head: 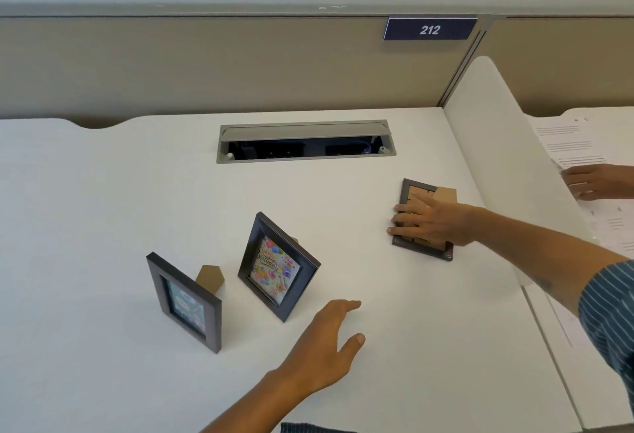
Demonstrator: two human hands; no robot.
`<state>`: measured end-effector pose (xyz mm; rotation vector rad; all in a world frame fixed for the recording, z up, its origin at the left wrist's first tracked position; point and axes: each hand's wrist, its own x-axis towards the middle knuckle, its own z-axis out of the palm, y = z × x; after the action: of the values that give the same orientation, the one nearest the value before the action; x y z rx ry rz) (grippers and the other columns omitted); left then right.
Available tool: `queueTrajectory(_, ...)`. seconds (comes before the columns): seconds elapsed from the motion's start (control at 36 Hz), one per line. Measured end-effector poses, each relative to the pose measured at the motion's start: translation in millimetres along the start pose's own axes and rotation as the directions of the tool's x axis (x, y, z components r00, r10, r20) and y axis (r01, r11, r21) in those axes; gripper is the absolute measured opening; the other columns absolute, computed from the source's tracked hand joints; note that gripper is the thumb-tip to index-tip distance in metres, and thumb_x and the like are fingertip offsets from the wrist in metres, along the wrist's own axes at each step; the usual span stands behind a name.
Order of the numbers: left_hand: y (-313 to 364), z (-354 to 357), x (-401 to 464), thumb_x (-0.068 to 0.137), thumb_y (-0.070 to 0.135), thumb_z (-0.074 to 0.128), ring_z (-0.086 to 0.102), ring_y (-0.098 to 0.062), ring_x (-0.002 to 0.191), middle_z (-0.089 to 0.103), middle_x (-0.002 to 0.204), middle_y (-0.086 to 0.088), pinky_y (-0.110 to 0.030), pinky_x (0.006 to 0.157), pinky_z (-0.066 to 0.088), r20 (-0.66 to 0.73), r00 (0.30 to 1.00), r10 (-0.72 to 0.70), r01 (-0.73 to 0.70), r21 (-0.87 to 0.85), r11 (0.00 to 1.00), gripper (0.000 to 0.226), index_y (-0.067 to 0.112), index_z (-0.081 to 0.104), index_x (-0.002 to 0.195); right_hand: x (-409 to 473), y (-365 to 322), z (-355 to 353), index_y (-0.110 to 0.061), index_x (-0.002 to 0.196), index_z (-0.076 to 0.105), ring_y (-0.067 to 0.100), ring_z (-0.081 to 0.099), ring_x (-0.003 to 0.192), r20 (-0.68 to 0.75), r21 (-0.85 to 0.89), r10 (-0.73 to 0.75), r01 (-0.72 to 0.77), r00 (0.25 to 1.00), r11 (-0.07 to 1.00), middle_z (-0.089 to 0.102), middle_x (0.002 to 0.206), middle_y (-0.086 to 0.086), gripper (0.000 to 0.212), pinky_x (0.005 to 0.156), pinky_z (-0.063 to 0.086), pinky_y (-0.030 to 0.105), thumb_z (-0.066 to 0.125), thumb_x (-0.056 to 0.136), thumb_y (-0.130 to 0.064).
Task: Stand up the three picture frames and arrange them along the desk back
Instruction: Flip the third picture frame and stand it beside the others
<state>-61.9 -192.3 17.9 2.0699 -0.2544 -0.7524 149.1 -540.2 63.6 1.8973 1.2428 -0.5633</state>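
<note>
**Office cubicle, white tabletop: three picture frames, two standing, one face-down**

Cubicle setting; beige partition (pixel 206 65) at the back bearing a blue plate (pixel 430 29) marked 212; white tabletop (pixel 103 192) with an open cable hatch (pixel 305 143) near its rear edge; a white divider (pixel 507 165) along the right side, beyond which another person's hand (pixel 598 180) rests on printed papers (pixel 569 144).

Item one: small dark frame (pixel 187 302), upright at front left, propped on a brown cardboard easel leg visible behind it; judged to be stood but not yet moved to the back.

Item two: birthday-card frame (pixel 279 266), upright just right of item one, leaning back on its own prop, picture facing the camera; likewise well short of the desk back.

Item three: face-down frame (pixel 423 223), lying flat at mid-right near the divider, brown backing board and easel leg uppermost; the remaining one to stand.

Right hand (pixel 437 221): laid over the backing of item three, fingers (pixel 399 218) spread flat and reaching its left edge, thumb toward the easel leg; seemingly placed to get purchase for lifting; no closed grip visible.

Left hand (pixel 322 340): hovering low over bare tabletop in front of item two, fingers loosely parted, holding nothing; apart from both standing frames, probably ready to assist.
</note>
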Motion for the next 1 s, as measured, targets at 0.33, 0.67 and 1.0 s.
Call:
queueTrajectory(0.33,15,-10,-5,0.101,0.048,0.059,0.041,0.005,0.14,0.039,0.155,0.029,-0.021,0.117,0.037,-0.009,0.999,0.046,-0.046,-0.004,0.999,0.056,0.048,0.036,0.152,4,-17,-26,-0.022,0.168,0.012,0.026,0.029,0.146,-0.182,0.397,0.098,-0.018,0.978,0.918,0.03,0.163,0.006,0.149,0.126,0.017,0.052,0.091,0.044,-0.05)
queueTrajectory(0.67,38,-2,-10,0.095,0.05,0.066,0.04,0.004,0.142,0.026,0.161,0.027,-0.025,0.118,0.039,-0.078,0.991,0.11,-0.115,-0.061,0.992,0.08,0.051,0.016,0.158,-30,-58,-62,-0.033,0.167,0.004,0.018,0.041,0.142,-0.315,0.915,0.468,0.133,0.826,0.381,0.022,0.16,-0.011,0.148,0.105,0.056,0.036,0.096,0.052,-0.039)
queueTrajectory(1.0,44,8,-15,0.082,0.073,0.07,0.013,0.003,0.157,0.002,0.17,0.03,-0.035,0.125,0.027,-0.11,0.977,0.183,-0.186,-0.021,0.982,0.111,0.063,-0.013,0.154,-51,-117,-58,-0.043,0.168,0.01,0.011,0.029,0.16,-0.249,0.913,0.633,0.395,0.733,-0.099,0.025,0.173,-0.017,0.141,0.119,0.047,0.05,0.104,0.066,-0.022)
